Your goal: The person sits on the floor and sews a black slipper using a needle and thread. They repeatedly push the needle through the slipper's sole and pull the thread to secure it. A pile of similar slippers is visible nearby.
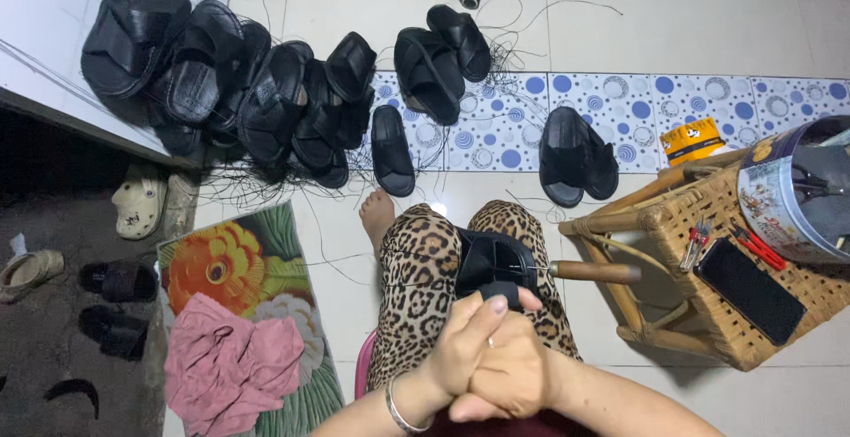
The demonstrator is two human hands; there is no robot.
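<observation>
Two hands meet over the lap: the left hand point(465, 341) wraps over the right hand point(513, 375), both clenched together, and what they grip is hidden. Just ahead of them a black sandal point(492, 262) rests between leopard-print knees, with a wooden-handled awl point(591, 270) sticking out to its right. Thin thread point(416, 286) runs leftward across the thigh. Beyond, a heap of glossy black sandals point(257, 92) lies amid loose threads on pale tile with a blue-dotted strip. To the right, a wicker stool point(708, 313) carries a dark phone point(751, 290), red snips point(759, 248) and a round printed tin point(792, 193); a small orange packet point(693, 139) lies behind it. Left, pink cloth point(232, 363) crumples on a floral mat point(239, 260).
</observation>
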